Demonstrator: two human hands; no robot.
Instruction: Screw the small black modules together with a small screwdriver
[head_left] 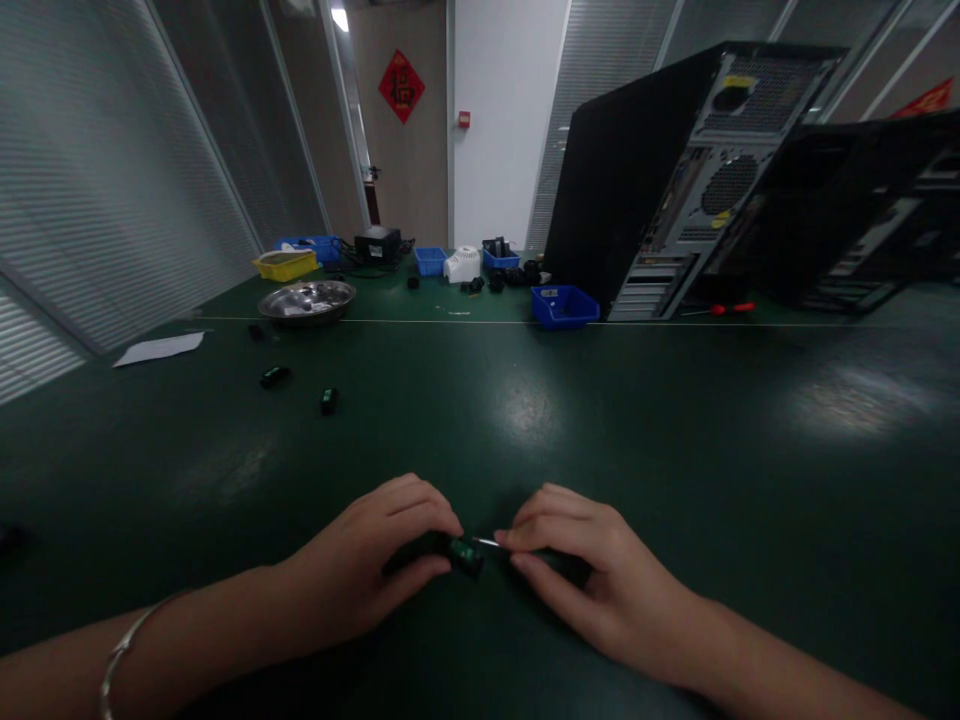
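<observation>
Near the front of the green table, my left hand (pixel 397 545) pinches a small black part with a green face (pixel 466 556) between thumb and fingers. My right hand (pixel 581 555) is closed on a thin, silvery pointed tool (pixel 487 542); its exact kind does not show. The tool's tip lies beside the black part's upper edge; whether they touch I cannot tell. Two similar parts, one a small black block with a green top (pixel 328 401) and the other a longer black piece (pixel 275 376), lie ahead on the left.
A round metal tray (pixel 307 303) stands at the far left, beside a white sheet of paper (pixel 160 348). Along the back are a yellow basket (pixel 285 266), a blue bin (pixel 564 308) and a white plastic housing (pixel 463 264). A black computer case (pixel 637 170) rises at the back right, near a red-handled tool (pixel 731 309).
</observation>
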